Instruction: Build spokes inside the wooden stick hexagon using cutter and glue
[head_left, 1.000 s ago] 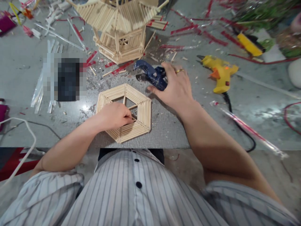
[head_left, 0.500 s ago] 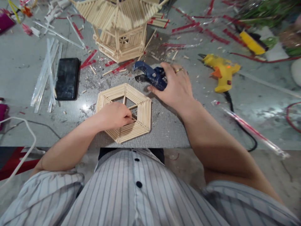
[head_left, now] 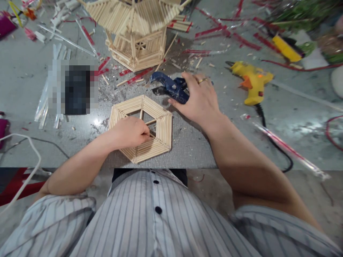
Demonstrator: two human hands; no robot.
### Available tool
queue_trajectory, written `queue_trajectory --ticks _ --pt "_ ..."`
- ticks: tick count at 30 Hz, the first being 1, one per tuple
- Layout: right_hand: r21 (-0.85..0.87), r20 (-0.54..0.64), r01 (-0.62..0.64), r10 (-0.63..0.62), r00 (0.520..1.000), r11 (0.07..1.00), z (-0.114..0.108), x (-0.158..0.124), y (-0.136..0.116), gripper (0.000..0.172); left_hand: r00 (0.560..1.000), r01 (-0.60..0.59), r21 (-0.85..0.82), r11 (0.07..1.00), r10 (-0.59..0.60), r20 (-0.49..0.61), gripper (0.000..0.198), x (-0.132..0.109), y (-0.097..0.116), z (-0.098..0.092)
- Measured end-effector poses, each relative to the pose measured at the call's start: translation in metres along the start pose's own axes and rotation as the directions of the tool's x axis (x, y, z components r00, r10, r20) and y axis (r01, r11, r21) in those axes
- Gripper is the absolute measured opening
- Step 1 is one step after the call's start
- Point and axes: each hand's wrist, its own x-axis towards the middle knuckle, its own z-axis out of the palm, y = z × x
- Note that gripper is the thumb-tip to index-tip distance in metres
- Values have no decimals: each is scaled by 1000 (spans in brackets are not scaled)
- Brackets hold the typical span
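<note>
My left hand [head_left: 130, 132] rests over a flat hexagonal frame [head_left: 164, 130] of pale wooden sticks lying near the table's front edge. Its fingers are pinched together above the frame's lower part, and what is between them is hidden. Thin stick spokes [head_left: 141, 113] cross the frame's central opening, partly covered by that hand. To the right, my right hand [head_left: 200, 100] is wrapped round the handles of a blue pipe cutter [head_left: 174, 87] on the table. The cutter's hooked jaw and dark blade point left, apart from the frame.
A stick-built pavilion model [head_left: 136, 46] stands at the back. On the right lies a yellow glue gun [head_left: 252, 80] with a black cord. A pixelated dark object [head_left: 77, 89] and clear glue sticks [head_left: 44, 107] lie left. Red-and-clear wrapper strips [head_left: 211, 32] and stick scraps are scattered behind.
</note>
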Motion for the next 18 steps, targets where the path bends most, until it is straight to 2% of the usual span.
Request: queue_trajectory --ticks 3,10,18 --pt "4 -28 10 -10 1000 1000 3 -1 2 66 1000 2 -6 1000 -2 -1 27 0 0 1" --pt "15 -10 -2 2 1000 1000 5 -1 3 66 1000 3 -36 999 -4 -20 29 0 -1 2" --pt "2 19 -10 10 1000 1000 -3 -2 -6 62 1000 2 -19 1000 -3 -8 26 0 -2 2"
